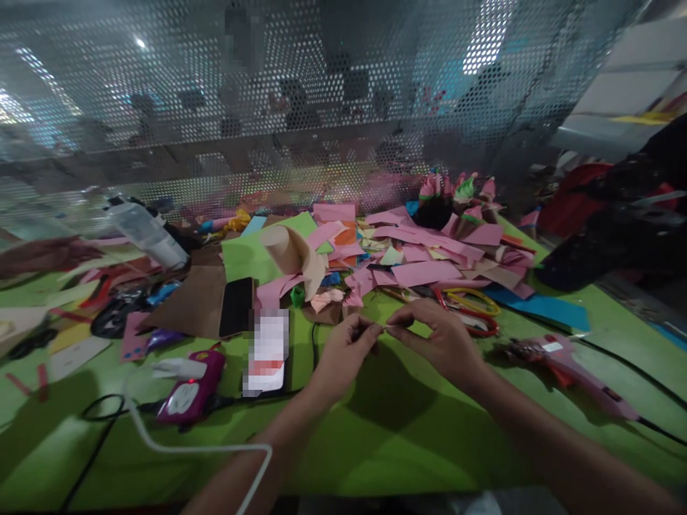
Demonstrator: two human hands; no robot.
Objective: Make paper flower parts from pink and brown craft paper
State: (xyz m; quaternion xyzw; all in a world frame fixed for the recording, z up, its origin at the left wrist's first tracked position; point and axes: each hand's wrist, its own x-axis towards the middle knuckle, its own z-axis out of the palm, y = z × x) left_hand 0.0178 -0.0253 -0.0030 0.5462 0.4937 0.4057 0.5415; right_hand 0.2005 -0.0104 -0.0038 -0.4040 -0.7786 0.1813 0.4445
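Both hands, left (346, 350) and right (445, 340), pinching a small pale piece (385, 328) at the fingertips, raised over front-middle of green counter (418, 458); piece too small/blurred to identify. Translucent bottle (144, 232) tilted, back left, contents unclear. Tan paper roll (283, 250) behind the phones (236, 307), inside not visible. Dark rounded holder (436, 212), back right, pink swirls (429, 187) just above; can't tell if inside. Magenta power block (190, 393), white plug (179, 368) on it.
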